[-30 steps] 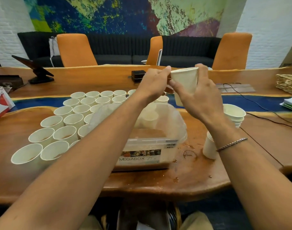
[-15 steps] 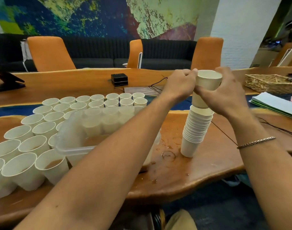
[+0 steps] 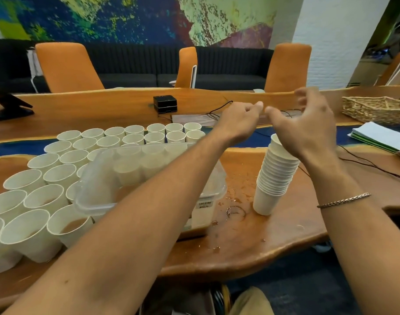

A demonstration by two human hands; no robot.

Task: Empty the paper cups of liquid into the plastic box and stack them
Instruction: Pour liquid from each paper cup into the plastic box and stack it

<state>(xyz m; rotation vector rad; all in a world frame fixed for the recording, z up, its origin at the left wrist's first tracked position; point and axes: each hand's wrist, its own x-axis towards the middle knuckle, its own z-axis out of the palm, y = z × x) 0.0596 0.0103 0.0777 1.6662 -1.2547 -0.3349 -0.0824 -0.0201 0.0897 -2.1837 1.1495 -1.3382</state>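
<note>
On the brown wooden table [image 3: 244, 244], the clear rectangular plastic box [image 3: 96, 171] stands with loose white paper cups [image 3: 74, 158] crowding its left and far sides and a nested stack of white paper cups [image 3: 275, 178] to its right.

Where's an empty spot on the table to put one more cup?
Bare wood lies right of the cup stack, up to the black cable, and in front of the stack toward the table edge, though spilled drops wet it. Left of and behind the plastic box, cups stand packed.
</note>
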